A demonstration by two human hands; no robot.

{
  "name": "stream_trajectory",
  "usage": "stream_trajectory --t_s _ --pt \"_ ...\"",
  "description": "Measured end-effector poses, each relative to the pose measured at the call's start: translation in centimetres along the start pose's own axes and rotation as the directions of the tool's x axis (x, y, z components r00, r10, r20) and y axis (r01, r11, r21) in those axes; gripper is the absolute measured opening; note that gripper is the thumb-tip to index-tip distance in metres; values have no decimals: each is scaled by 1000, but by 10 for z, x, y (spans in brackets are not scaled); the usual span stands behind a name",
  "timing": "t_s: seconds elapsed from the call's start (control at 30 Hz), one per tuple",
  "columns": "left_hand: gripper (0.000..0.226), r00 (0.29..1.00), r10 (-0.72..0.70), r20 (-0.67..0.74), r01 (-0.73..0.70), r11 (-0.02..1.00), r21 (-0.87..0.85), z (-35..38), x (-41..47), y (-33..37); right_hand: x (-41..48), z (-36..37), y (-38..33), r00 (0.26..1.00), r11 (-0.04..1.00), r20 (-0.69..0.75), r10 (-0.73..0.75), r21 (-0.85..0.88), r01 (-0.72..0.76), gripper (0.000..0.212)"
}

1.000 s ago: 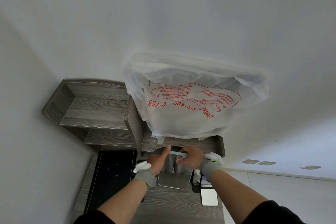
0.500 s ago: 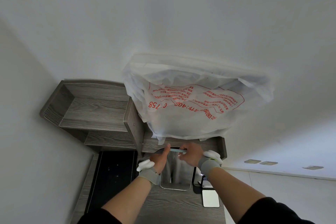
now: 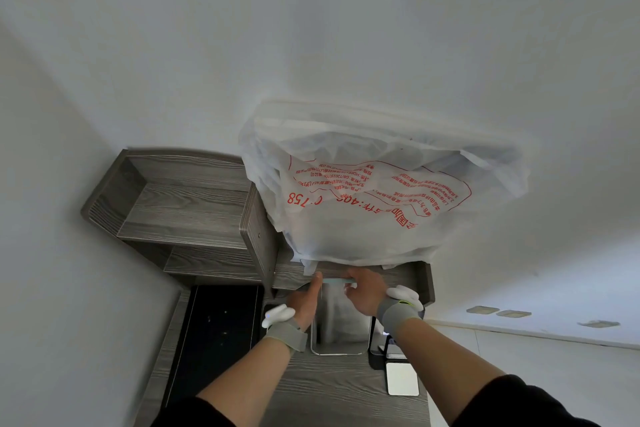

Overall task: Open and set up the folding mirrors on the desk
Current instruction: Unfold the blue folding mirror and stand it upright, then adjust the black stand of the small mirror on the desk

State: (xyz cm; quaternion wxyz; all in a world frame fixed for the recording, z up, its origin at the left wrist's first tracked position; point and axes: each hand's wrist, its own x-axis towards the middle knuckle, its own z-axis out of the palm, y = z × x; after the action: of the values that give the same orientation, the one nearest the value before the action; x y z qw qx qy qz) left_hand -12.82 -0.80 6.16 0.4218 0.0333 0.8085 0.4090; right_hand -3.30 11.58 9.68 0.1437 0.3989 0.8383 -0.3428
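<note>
Both my hands hold the upright folding mirror by its top edge.

The folding mirror [image 3: 341, 326] is a rounded-corner panel with a thin metallic rim and a pale teal top strip, standing on the grey wood-grain desk [image 3: 329, 392]. My left hand [image 3: 306, 302] grips its upper left corner, thumb raised. My right hand [image 3: 367, 291] curls its fingers over the strip, their tips hidden behind it. Above the mirror sags a crinkled white plastic bag [image 3: 374, 218] printed in red. Left of the mirror lies a glossy black panel [image 3: 214, 333]. To its right lies a small flat mirror [image 3: 401, 378], and my wrist hides part of something dark beside it.
</note>
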Motion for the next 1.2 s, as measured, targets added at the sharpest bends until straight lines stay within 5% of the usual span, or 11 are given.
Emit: stream_trajectory --t_s 0.5,0.97,1.2 --pt "26 993 -74 87 89 981 -171 -9 7 -8 -11 -1 -8 988 1000 -153 6 19 -3 29" --pt "40 986 -161 -42 166 967 194 -59 0 -66 -20 8 -27 955 984 -285 -78 133 120 25" --pt "56 995 -45 -90 85 855 512 -85 -5 -92 -23 35 -50 945 962 -299 -131 192 194 22"
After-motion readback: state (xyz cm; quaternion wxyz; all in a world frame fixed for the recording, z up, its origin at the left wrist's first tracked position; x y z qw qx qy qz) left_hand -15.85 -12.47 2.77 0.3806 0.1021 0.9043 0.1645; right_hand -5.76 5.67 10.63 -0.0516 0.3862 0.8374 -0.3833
